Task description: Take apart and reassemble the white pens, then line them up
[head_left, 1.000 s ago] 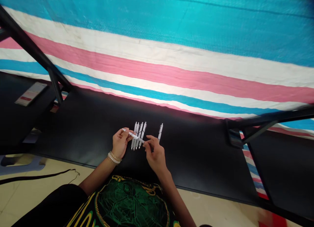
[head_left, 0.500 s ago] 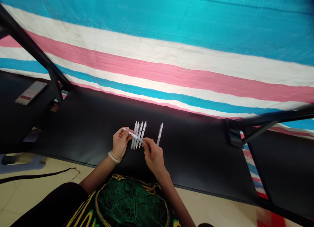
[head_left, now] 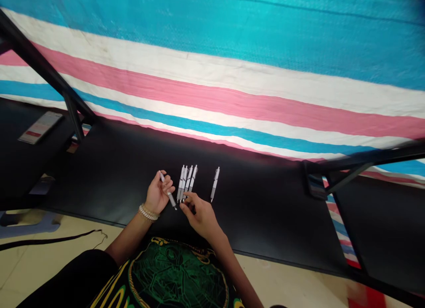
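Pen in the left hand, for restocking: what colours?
The pen is white above, grey below; head view shows it.

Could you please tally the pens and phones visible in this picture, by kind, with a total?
Pens: 6 (1 held pen in the left hand, 4 grouped side by side, 1 lone pen to the right of the group)
Phones: 1
Total: 7

The striped sheet (head_left: 232, 79) glows brightly; outer edges blur.
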Tool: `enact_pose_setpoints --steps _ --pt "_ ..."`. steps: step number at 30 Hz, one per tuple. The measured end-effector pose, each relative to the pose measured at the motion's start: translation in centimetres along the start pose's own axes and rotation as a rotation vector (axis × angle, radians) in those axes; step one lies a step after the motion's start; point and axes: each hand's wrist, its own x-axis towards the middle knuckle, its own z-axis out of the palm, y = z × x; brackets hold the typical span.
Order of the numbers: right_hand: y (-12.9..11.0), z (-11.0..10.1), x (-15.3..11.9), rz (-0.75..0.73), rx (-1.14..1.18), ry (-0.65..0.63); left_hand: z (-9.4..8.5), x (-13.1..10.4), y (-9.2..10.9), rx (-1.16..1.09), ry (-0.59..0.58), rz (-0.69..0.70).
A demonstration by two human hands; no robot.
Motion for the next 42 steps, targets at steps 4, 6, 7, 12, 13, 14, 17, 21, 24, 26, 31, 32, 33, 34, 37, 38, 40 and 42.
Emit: enact_pose_setpoints --steps 4,6,7,12,13,14,17,21,24,26,31,32,33,34,37,38,40,42 --pt "0.0 -0.3 -0.2 -0.022 0.009 -0.025 -0.8 -0.2 1.2 -0.077 -0.002 -0.083" --pt "0.1 -0.4 -0.2 -0.004 -0.013 0.002 -1.0 -0.3 1.4 -0.09 0.013 -0.084" --pt "0.2 -0.4 -0.2 0.009 -0.023 0.022 -1.1 -0.3 1.4 -0.098 0.016 -0.086" --pt "0.4 -0.6 -0.3 0.044 -0.035 0.083 -1.0 -0.2 1.3 -0.158 0.011 -0.09" --pt "0.4 -0.7 -0.3 0.044 -0.039 0.086 -0.9 -0.2 1.3 -0.168 0.013 -0.088" --pt "0.4 -0.8 -0.3 0.044 -0.043 0.09 -0.8 -0.3 1.3 -0.177 0.016 -0.084" --pt "0.5 -1.0 -0.4 0.046 -0.055 0.098 -0.7 -0.3 1.4 -0.202 0.021 -0.066" --pt "0.5 -1.1 -0.6 0.062 -0.043 0.097 -0.6 -0.3 1.5 -0.205 0.004 -0.066" --pt "0.4 -0.9 -0.6 0.067 -0.032 0.1 -0.4 -0.4 1.4 -0.188 -0.006 -0.071" --pt "0.3 -0.7 -0.7 0.062 -0.027 0.1 -0.2 -0.4 1.3 -0.177 -0.009 -0.074" --pt "-0.1 -0.6 -0.7 0.042 0.007 0.085 0.4 -0.4 0.9 -0.156 -0.005 -0.077" --pt "-0.3 -0.6 -0.7 0.024 0.022 0.069 0.6 -0.5 0.9 -0.15 -0.008 -0.077" --pt "-0.5 -0.6 -0.7 -0.001 0.038 0.046 0.8 -0.5 0.7 -0.143 -0.014 -0.077" --pt "-0.7 -0.5 -0.7 -0.033 0.048 0.018 1.1 -0.6 0.5 -0.132 -0.022 -0.08" --pt "-1.2 0.0 -0.5 -0.127 0.053 -0.067 2.1 -1.0 -0.4 -0.069 -0.057 -0.108" --pt "-1.3 0.3 -0.5 -0.141 0.055 -0.079 2.4 -1.2 -0.7 -0.037 -0.071 -0.122" --pt "-1.3 0.9 -0.5 -0.144 0.074 -0.067 2.9 -1.5 -1.3 0.06 -0.109 -0.139" --pt "-1.0 1.3 -0.7 -0.125 0.097 -0.016 3.1 -1.6 -1.6 0.234 -0.152 -0.106"
